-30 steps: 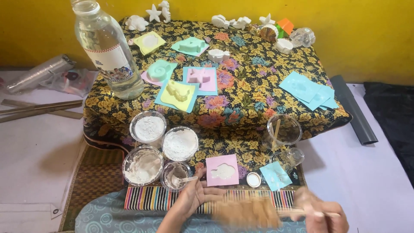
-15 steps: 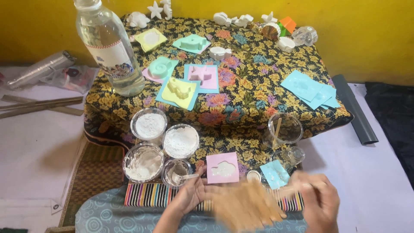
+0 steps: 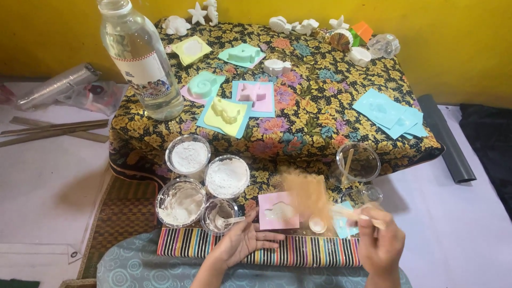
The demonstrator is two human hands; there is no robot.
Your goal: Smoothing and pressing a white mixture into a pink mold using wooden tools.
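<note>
Brush point(image 3: 308, 196) now swung up and forward from low over the striped cloth point(image 3: 256, 250), blurred mid-sweep just above and right of the pink mould point(image 3: 278, 211); judged as dusting still in hand. Right hand point(image 3: 380, 244) closed around the brush handle, bristles fanned ahead and to its left. Left hand point(image 3: 241, 241) open, fingers spread, resting flat on the cloth with fingertips just short of the mould's near edge. Small cup with spoon point(image 3: 218, 215) just beyond its thumb.
</note>
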